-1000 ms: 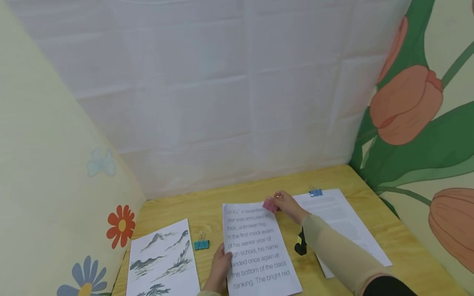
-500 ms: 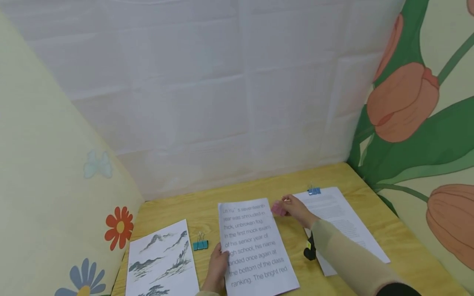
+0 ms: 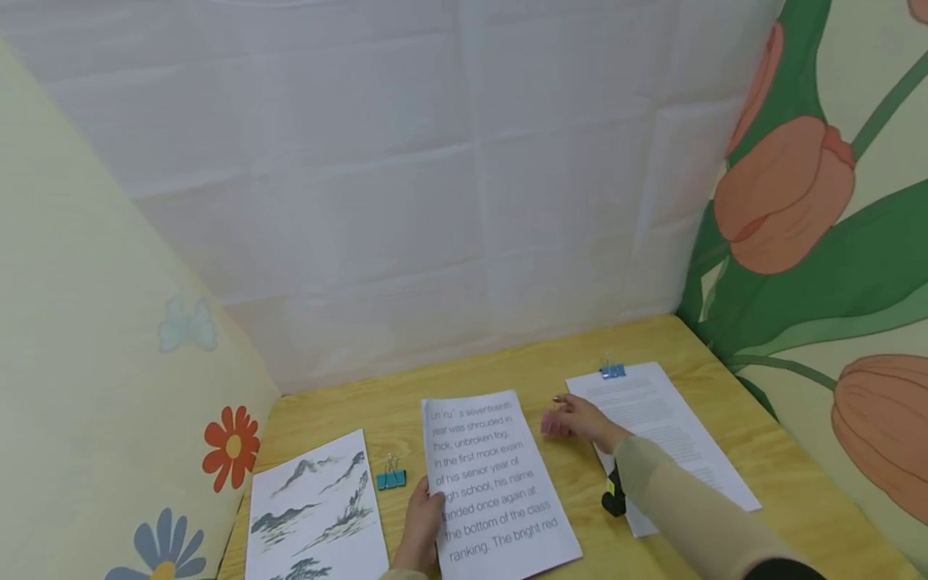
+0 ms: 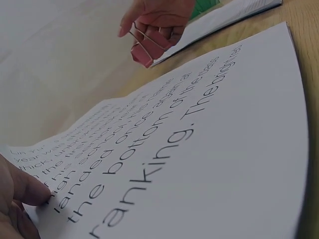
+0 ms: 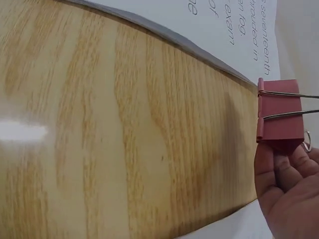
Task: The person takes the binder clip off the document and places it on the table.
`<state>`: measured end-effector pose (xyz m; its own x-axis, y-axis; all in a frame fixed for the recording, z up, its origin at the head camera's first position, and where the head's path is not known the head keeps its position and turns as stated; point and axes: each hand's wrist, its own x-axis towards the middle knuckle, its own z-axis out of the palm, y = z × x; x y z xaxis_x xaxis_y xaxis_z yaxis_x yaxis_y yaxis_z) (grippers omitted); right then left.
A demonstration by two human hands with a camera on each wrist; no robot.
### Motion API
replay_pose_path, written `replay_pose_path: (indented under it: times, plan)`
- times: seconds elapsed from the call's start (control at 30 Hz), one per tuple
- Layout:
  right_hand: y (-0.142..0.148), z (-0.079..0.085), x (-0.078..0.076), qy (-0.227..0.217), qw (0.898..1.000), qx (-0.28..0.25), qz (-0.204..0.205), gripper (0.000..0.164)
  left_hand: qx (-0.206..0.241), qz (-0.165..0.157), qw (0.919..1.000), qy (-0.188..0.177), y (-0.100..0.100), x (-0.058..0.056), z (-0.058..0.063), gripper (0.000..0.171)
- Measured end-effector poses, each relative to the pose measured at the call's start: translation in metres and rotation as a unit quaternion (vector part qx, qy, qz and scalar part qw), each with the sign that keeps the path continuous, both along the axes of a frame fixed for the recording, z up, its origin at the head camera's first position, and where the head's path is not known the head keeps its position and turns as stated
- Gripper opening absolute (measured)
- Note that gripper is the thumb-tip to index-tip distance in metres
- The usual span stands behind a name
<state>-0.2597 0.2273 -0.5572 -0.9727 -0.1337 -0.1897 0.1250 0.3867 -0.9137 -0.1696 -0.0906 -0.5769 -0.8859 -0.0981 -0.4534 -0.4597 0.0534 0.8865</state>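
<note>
Right of the white large-print paper sheaf (image 3: 486, 483), the right hand (image 3: 589, 423) pinches a pink metal binder clip (image 3: 555, 424) in its fingers; likely light but stiff-sprung, best squeezed by the wire handles (image 5: 291, 114); the left hand (image 3: 420, 519) pinches the floppy-looking sheaf's left edge.

Gripping with left hand (image 3: 422, 522), low and just left of centre in head view; pressing left thumb (image 4: 32, 190) flat from above, with left fingers (image 4: 22, 220) curled below. Showing only beige edge of left sleeve (image 3: 406, 574) at bottom of view. Stretching right forearm (image 3: 689, 503) diagonally inward from lower right, covered in beige sleeve, black near lower edge. Pinching with right hand (image 3: 586, 420), raised, farther forward than left and well apart from it. Facing right palm (image 5: 299, 211) toward right wrist camera, with right fingers (image 5: 294, 174) bent inward.
</note>
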Motion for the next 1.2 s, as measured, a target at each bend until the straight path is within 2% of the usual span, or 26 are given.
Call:
replay_pose_path:
  times: [0.27,0.53,0.73,0.93,1.2]
  plan:
    - [0.0008,-0.0001,0.0029,-0.031,0.999,0.038,-0.009,0.065,-0.013,0.008,0.9998,-0.012,0.0015,-0.0019,0.0006,0.048]
    - [0.0022,-0.0046,0.0004,-0.041,0.998,0.040,-0.013,0.065,-0.015,0.006,0.9998,-0.010,0.0043,-0.0007,0.0028,0.047]
    - [0.0013,-0.0034,0.0019,-0.048,0.998,0.036,0.001,0.066,-0.017,0.005,0.9996,-0.021,0.0045,0.0001,0.0037,0.049]
    - [-0.0014,0.0027,0.0056,-0.042,0.997,0.063,0.018,0.066,-0.025,0.003,0.9992,-0.031,0.0017,0.0005,0.0025,0.051]
    - [0.0006,0.0050,-0.0037,-0.043,0.993,0.104,0.041,0.064,-0.036,0.014,0.9981,-0.047,-0.0015,0.0005,0.0025,0.054]
